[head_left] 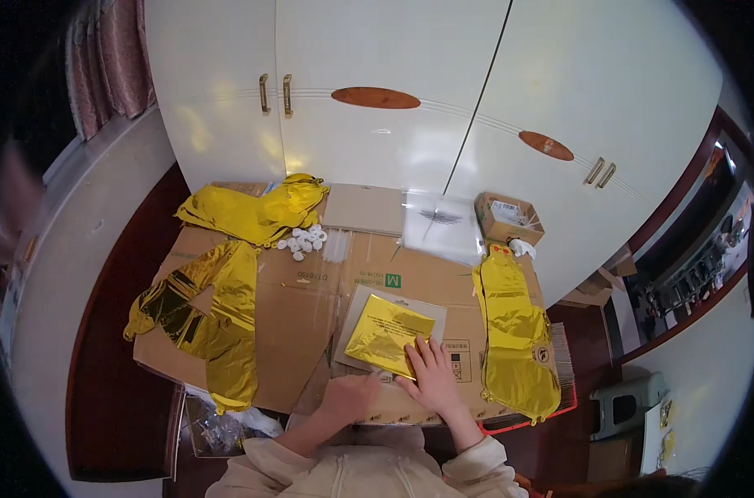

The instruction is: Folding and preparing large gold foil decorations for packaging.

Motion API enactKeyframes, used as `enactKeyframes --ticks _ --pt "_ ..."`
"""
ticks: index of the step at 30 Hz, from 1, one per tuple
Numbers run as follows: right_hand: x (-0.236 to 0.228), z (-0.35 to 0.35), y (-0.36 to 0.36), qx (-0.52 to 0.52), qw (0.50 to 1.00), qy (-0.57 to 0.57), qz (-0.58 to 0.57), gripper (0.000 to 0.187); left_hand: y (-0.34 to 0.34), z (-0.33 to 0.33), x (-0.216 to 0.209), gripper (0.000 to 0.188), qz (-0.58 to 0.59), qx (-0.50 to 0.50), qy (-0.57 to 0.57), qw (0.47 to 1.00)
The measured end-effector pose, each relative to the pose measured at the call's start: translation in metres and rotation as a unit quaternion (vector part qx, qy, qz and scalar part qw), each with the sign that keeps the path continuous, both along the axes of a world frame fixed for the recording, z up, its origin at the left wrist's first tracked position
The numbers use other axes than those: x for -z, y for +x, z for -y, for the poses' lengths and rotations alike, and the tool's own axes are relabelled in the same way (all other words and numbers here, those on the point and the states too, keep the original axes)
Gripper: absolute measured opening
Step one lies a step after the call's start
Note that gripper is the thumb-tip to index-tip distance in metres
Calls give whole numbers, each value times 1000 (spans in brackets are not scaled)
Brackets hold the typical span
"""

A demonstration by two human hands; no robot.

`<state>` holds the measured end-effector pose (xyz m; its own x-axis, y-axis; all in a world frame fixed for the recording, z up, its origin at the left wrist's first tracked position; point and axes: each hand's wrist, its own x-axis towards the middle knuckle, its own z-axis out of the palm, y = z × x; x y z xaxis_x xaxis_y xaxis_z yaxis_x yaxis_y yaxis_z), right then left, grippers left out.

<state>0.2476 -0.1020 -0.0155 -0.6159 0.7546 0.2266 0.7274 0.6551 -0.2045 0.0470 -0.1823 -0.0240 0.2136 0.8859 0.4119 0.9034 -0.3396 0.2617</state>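
Note:
A folded gold foil balloon [385, 339] lies on a grey card [353, 325], and the printing across it looks like that of a clear plastic sleeve around it. My right hand [434, 378] rests flat on the balloon's lower right corner, fingers stretched out. Just below the card's lower left edge, my left hand [351, 397] is closed with its fingertips pinched together. Whatever those fingers hold, perhaps an edge of clear plastic, is too small to make out.
Flat gold foil balloons lie at the left [234, 303], the far left [244, 212] and the right [512, 332] of the cardboard [294, 349]. Behind are white ribbon rolls [302, 241], grey cards [364, 207], clear bags [439, 228] and a small carton [509, 217]. White cabinets stand beyond.

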Motion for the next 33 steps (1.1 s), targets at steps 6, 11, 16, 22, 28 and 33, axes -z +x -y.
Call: enactKeyframes --ticks 6,11,16,22,28,33 --pt "-3 1 0 -7 1000 17 16 60 15 -5 -3 10 -24 17 23 999" --pt "1 1 2 -13 999 27 27 57 2 14 -3 12 -48 29 48 997" --pt "-1 4 1 -15 999 32 29 55 -33 42 -10 16 -74 -83 6 994" --pt "-7 2 -4 -40 999 30 19 47 -47 35 -7 17 -62 -144 28 987" --pt "-8 -3 0 -95 990 96 48 41 -46 27 -11 16 -82 -151 28 985" --pt "-9 -4 -2 -114 987 101 44 43 -41 21 -3 13 -84 -177 -25 980"
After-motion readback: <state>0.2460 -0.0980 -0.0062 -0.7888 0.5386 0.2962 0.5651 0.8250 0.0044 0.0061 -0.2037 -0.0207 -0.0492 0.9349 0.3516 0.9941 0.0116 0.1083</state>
